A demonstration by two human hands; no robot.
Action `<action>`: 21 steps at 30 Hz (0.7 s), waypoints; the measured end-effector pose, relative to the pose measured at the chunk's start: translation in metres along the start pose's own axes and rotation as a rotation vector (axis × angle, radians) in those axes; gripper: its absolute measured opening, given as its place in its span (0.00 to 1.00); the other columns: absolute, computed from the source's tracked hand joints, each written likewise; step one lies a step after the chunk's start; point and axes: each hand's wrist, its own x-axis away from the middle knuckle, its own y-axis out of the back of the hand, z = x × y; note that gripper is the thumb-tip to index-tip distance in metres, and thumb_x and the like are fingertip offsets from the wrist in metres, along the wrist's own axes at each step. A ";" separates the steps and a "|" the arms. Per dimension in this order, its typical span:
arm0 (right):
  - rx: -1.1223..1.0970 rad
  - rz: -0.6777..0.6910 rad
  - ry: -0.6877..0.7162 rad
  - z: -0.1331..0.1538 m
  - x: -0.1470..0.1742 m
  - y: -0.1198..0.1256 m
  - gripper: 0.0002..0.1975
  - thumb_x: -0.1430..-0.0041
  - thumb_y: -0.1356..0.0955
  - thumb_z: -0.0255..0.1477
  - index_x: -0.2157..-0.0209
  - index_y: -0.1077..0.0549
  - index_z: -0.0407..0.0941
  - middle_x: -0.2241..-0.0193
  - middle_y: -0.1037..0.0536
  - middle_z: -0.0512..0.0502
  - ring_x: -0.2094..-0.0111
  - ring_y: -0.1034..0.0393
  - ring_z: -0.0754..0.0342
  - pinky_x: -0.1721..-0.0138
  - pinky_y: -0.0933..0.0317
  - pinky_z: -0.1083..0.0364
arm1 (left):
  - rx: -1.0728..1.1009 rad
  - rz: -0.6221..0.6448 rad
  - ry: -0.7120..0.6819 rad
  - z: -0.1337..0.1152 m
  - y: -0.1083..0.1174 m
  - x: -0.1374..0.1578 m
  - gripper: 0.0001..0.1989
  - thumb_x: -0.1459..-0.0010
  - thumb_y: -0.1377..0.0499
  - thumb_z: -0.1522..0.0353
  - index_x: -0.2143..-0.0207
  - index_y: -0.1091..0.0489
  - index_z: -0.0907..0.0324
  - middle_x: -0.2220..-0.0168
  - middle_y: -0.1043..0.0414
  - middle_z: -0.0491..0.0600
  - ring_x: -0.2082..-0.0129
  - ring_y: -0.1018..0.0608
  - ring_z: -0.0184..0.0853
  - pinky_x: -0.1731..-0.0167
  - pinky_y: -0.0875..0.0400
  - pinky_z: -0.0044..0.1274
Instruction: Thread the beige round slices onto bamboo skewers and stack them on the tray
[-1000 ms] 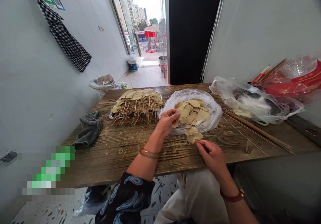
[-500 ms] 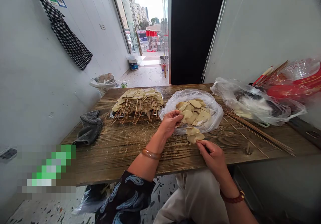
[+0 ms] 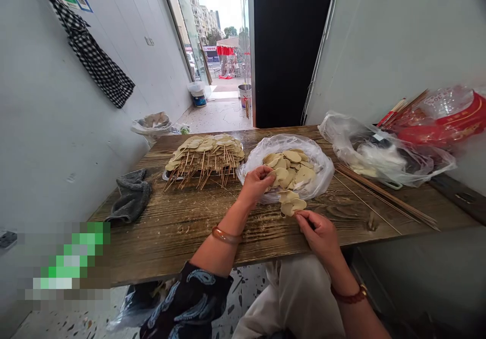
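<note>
My left hand (image 3: 258, 182) pinches the edge of a thin, pale yellow slice (image 3: 280, 177) at the near side of a clear plastic bag (image 3: 325, 169). More of these slices (image 3: 293, 158) lie heaped inside the bag. My right hand (image 3: 318, 232) is closed on the lower end of a skewer, mostly hidden by the fingers. Slices threaded on this skewer (image 3: 293, 207) hang over the table just in front of the bag. To the left, a metal tray (image 3: 164, 175) bears a stacked pile of skewered slices (image 3: 207, 153), their sticks pointing toward me.
Loose bamboo skewers (image 3: 387, 197) lie right of the bag on the wooden table (image 3: 182, 243). Behind them are a crumpled plastic bag (image 3: 353, 131) and red packaging (image 3: 440, 131). A grey cloth (image 3: 131, 197) sits at the left edge. A dark flat board (image 3: 457, 197) lies far right.
The whole view has shifted a little, so the table and wall things sit slightly further left. Both hands keep their grips, with hardly any movement relative to the bag.
</note>
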 end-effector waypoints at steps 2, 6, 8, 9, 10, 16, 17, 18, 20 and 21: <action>-0.003 0.001 -0.006 0.000 0.000 0.000 0.14 0.39 0.37 0.36 0.69 0.24 0.44 0.76 0.25 0.50 0.75 0.33 0.56 0.71 0.41 0.59 | -0.013 0.006 0.003 0.001 0.001 -0.001 0.16 0.59 0.34 0.65 0.68 0.30 0.64 0.77 0.32 0.43 0.79 0.34 0.23 0.78 0.44 0.17; -0.027 0.005 -0.023 0.001 -0.001 0.001 0.14 0.39 0.37 0.37 0.70 0.24 0.44 0.79 0.27 0.50 0.76 0.35 0.57 0.72 0.43 0.59 | -0.057 0.031 -0.017 0.001 0.002 -0.002 0.19 0.58 0.34 0.65 0.63 0.31 0.63 0.78 0.33 0.41 0.80 0.35 0.23 0.77 0.44 0.18; -0.050 0.008 -0.047 0.001 -0.001 0.001 0.15 0.40 0.37 0.38 0.71 0.24 0.44 0.80 0.29 0.51 0.77 0.36 0.57 0.73 0.43 0.59 | -0.088 0.051 -0.030 0.002 0.002 -0.002 0.20 0.57 0.35 0.66 0.61 0.32 0.63 0.79 0.34 0.40 0.80 0.36 0.23 0.77 0.45 0.18; -0.065 0.009 -0.066 0.001 -0.002 0.001 0.15 0.40 0.37 0.38 0.70 0.24 0.43 0.80 0.30 0.51 0.78 0.37 0.58 0.74 0.44 0.59 | -0.097 0.060 -0.031 0.002 0.001 -0.001 0.21 0.57 0.35 0.66 0.60 0.32 0.63 0.79 0.34 0.40 0.80 0.36 0.23 0.77 0.45 0.18; -0.081 0.009 -0.088 0.000 -0.002 0.001 0.15 0.40 0.36 0.38 0.70 0.24 0.43 0.81 0.31 0.52 0.79 0.38 0.58 0.75 0.45 0.59 | -0.100 0.071 -0.027 0.003 0.000 -0.001 0.21 0.57 0.34 0.66 0.59 0.32 0.63 0.79 0.35 0.40 0.79 0.36 0.23 0.77 0.45 0.18; -0.206 0.008 -0.207 -0.002 -0.001 0.003 0.17 0.41 0.36 0.40 0.67 0.24 0.42 0.83 0.34 0.54 0.83 0.43 0.61 0.81 0.49 0.60 | 0.071 0.172 0.066 0.002 -0.005 0.004 0.23 0.58 0.32 0.64 0.59 0.30 0.63 0.78 0.36 0.40 0.78 0.35 0.22 0.76 0.42 0.17; -0.230 0.004 -0.222 -0.002 -0.001 0.004 0.17 0.42 0.36 0.41 0.67 0.24 0.41 0.83 0.34 0.54 0.83 0.43 0.61 0.81 0.49 0.60 | 0.128 0.169 0.092 0.001 -0.006 0.004 0.23 0.58 0.32 0.63 0.59 0.30 0.63 0.76 0.33 0.42 0.77 0.33 0.23 0.75 0.40 0.18; -0.252 0.002 -0.236 -0.001 0.000 0.004 0.17 0.42 0.35 0.41 0.67 0.24 0.41 0.83 0.35 0.54 0.83 0.43 0.61 0.81 0.49 0.61 | 0.178 0.162 0.121 0.001 -0.006 0.005 0.23 0.58 0.32 0.62 0.60 0.29 0.63 0.73 0.31 0.44 0.75 0.31 0.24 0.73 0.38 0.18; -0.279 0.003 -0.255 0.000 0.000 0.005 0.17 0.42 0.35 0.41 0.66 0.24 0.41 0.83 0.35 0.54 0.83 0.43 0.61 0.82 0.49 0.61 | 0.244 0.158 0.184 0.000 -0.008 0.007 0.22 0.58 0.32 0.60 0.62 0.28 0.62 0.69 0.28 0.47 0.72 0.29 0.27 0.71 0.35 0.19; -0.283 0.003 -0.261 0.001 0.000 0.005 0.17 0.42 0.35 0.41 0.66 0.24 0.41 0.83 0.35 0.54 0.83 0.43 0.61 0.82 0.49 0.61 | 0.261 0.172 0.211 0.001 -0.009 0.009 0.21 0.58 0.32 0.60 0.63 0.28 0.63 0.69 0.28 0.47 0.71 0.28 0.27 0.71 0.34 0.20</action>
